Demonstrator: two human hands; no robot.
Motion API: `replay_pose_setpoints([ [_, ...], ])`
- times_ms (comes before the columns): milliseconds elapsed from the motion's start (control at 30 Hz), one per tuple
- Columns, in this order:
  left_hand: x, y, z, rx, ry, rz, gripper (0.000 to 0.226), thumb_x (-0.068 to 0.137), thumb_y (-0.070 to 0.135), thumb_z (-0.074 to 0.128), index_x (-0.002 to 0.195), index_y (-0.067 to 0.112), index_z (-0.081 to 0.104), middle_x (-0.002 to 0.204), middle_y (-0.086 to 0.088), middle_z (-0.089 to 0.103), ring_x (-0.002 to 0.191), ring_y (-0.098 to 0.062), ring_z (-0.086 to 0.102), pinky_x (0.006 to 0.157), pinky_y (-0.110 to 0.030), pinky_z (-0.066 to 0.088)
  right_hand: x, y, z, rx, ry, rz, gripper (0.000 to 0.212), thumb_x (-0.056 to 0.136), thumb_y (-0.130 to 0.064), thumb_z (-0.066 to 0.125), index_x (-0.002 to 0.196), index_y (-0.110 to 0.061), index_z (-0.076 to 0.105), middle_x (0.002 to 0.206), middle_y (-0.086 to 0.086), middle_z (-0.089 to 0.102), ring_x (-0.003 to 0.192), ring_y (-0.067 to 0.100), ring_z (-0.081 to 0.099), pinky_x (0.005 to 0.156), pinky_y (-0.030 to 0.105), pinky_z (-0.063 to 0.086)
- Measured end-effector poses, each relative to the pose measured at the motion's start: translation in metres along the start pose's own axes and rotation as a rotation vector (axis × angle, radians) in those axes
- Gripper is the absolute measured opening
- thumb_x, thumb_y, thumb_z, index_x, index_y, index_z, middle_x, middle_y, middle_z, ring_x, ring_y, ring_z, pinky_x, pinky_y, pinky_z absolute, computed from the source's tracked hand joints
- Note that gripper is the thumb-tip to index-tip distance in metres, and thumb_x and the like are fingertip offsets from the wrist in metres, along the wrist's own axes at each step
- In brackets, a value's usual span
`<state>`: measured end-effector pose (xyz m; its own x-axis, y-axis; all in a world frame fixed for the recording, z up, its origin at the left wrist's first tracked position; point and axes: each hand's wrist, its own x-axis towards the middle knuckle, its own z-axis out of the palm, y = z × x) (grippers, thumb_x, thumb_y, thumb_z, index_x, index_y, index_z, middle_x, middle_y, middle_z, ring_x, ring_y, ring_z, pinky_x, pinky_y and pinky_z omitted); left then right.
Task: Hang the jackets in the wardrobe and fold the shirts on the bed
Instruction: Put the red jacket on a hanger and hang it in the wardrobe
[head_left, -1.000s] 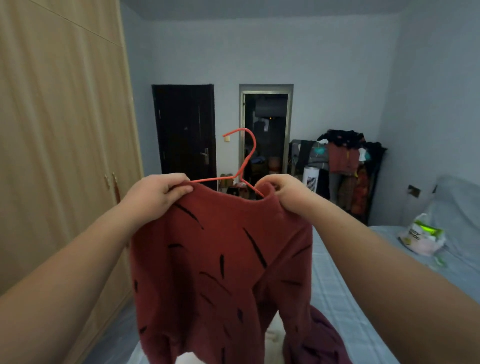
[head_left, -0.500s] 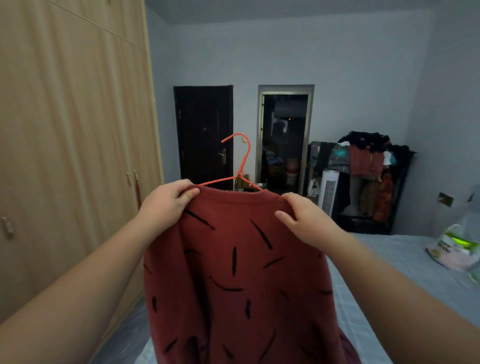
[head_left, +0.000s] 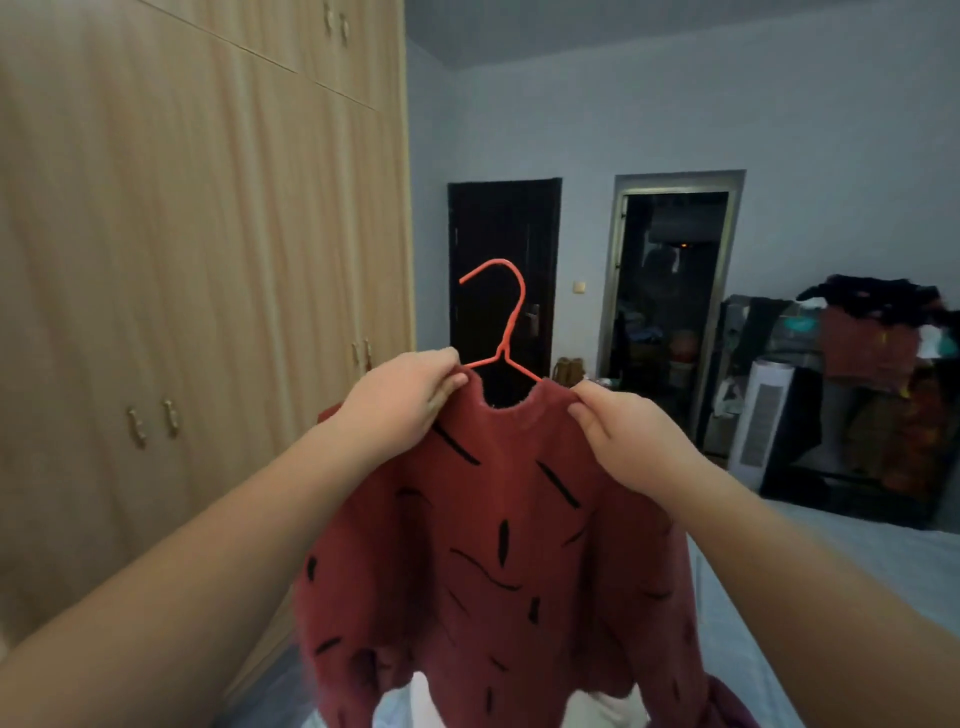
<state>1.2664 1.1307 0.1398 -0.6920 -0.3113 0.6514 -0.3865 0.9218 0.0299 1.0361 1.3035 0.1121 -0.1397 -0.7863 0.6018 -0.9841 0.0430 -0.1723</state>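
A dark red fuzzy garment (head_left: 498, 561) with black dashes hangs on an orange wire hanger (head_left: 506, 322), held up in front of me. My left hand (head_left: 402, 400) grips its left shoulder at the collar. My right hand (head_left: 623, 436) pinches the right shoulder beside the neck opening. The hook of the hanger stands upright above the collar. The light wooden wardrobe (head_left: 197, 291) fills the left side with all its doors shut. A strip of the bed (head_left: 852, 566) shows at the lower right.
A dark door (head_left: 501, 270) and an open doorway (head_left: 670, 301) are in the far wall. A black rack heaped with clothes (head_left: 872, 395) and a white tower appliance (head_left: 761, 421) stand at the right. White cloth lies below the garment's hem.
My view has turned left, bringing more of the wardrobe into sight. The garment has risen and the collar now sits spread on the hanger, both hands still holding its shoulders.
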Motion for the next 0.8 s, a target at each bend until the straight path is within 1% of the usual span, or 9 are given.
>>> replay_pose_setpoints([
  [67, -0.007, 0.002, -0.008, -0.042, -0.052, -0.063, 0.020, 0.102, 0.038, 0.046, 0.087, 0.035, 0.033, 0.081, 0.009, 0.050, 0.084, -0.027, 0.058, 0.067, -0.035, 0.039, 0.004, -0.002, 0.001, 0.055, -0.029, -0.018, 0.008, 0.097, -0.049, 0.045, 0.099, -0.042, 0.048, 0.077, -0.013, 0.062, 0.076, 0.016, 0.063, 0.064, 0.033, 0.046],
  [133, -0.021, 0.000, -0.018, -0.142, -0.097, -0.137, 0.012, 0.100, 0.032, 0.054, 0.100, 0.033, 0.042, 0.087, 0.008, 0.057, 0.085, -0.018, 0.058, 0.075, -0.033, 0.044, 0.008, -0.006, 0.007, 0.098, -0.041, -0.028, 0.020, 0.091, -0.058, 0.046, 0.105, -0.046, 0.052, 0.079, -0.013, 0.067, 0.075, 0.011, 0.063, 0.066, 0.034, 0.052],
  [233, -0.054, -0.015, -0.039, -0.257, -0.050, -0.227, 0.029, 0.093, 0.022, 0.068, 0.118, 0.025, 0.052, 0.094, 0.011, 0.055, 0.087, 0.000, 0.053, 0.082, -0.017, 0.041, 0.015, -0.016, 0.024, 0.228, 0.023, -0.017, 0.015, 0.091, -0.054, 0.048, 0.099, -0.045, 0.056, 0.073, -0.012, 0.066, 0.071, 0.013, 0.064, 0.065, 0.040, 0.054],
  [300, -0.084, -0.031, -0.054, -0.186, -0.078, -0.380, 0.032, 0.093, 0.031, 0.068, 0.121, 0.023, 0.053, 0.104, 0.006, 0.059, 0.097, -0.009, 0.056, 0.086, -0.023, 0.043, 0.020, -0.027, 0.038, 0.316, 0.061, 0.000, 0.013, 0.092, -0.051, 0.050, 0.097, -0.042, 0.057, 0.073, -0.011, 0.066, 0.072, 0.016, 0.064, 0.067, 0.041, 0.054],
  [433, -0.156, -0.055, -0.074, 0.138, -0.274, -0.661, 0.038, 0.093, 0.051, 0.061, 0.113, 0.021, 0.051, 0.107, -0.002, 0.061, 0.099, -0.022, 0.059, 0.081, -0.033, 0.044, 0.027, -0.065, 0.065, 0.385, 0.000, -0.029, 0.016, 0.092, -0.051, 0.052, 0.100, -0.039, 0.058, 0.078, -0.008, 0.067, 0.077, 0.023, 0.065, 0.070, 0.042, 0.055],
  [567, -0.214, -0.068, -0.106, 0.234, -0.236, -0.783, 0.015, 0.096, 0.025, 0.061, 0.097, 0.015, 0.050, 0.108, -0.018, 0.066, 0.104, -0.036, 0.061, 0.073, -0.032, 0.035, 0.033, -0.118, 0.083, 0.356, -0.063, -0.173, 0.017, 0.094, -0.050, 0.051, 0.103, -0.035, 0.052, 0.081, -0.009, 0.066, 0.078, 0.024, 0.064, 0.067, 0.037, 0.051],
  [633, -0.243, -0.074, -0.130, 0.231, -0.196, -0.837, 0.008, 0.099, 0.016, 0.056, 0.102, 0.009, 0.056, 0.108, -0.018, 0.066, 0.104, -0.036, 0.061, 0.072, -0.031, 0.032, 0.037, -0.146, 0.088, 0.289, -0.090, -0.294, 0.017, 0.097, -0.044, 0.050, 0.111, -0.035, 0.050, 0.096, -0.005, 0.067, 0.087, 0.024, 0.064, 0.071, 0.036, 0.050],
  [700, -0.272, -0.078, -0.160, 0.222, -0.167, -0.855, 0.013, 0.100, 0.013, 0.053, 0.110, 0.007, 0.059, 0.110, -0.014, 0.067, 0.105, -0.032, 0.061, 0.078, -0.032, 0.039, 0.042, -0.172, 0.093, 0.281, -0.176, -0.378, 0.022, 0.099, -0.034, 0.051, 0.120, -0.026, 0.051, 0.110, -0.001, 0.064, 0.100, 0.023, 0.061, 0.082, 0.038, 0.050],
  [800, -0.310, -0.081, -0.211, 0.239, -0.231, -0.848, 0.021, 0.101, 0.015, 0.051, 0.118, 0.010, 0.061, 0.116, -0.009, 0.066, 0.109, -0.027, 0.060, 0.092, -0.040, 0.045, 0.042, -0.222, 0.103, 0.270, -0.296, -0.403, 0.014, 0.101, -0.025, 0.049, 0.102, -0.012, 0.054, 0.096, 0.005, 0.061, 0.094, 0.028, 0.060, 0.081, 0.042, 0.048],
])
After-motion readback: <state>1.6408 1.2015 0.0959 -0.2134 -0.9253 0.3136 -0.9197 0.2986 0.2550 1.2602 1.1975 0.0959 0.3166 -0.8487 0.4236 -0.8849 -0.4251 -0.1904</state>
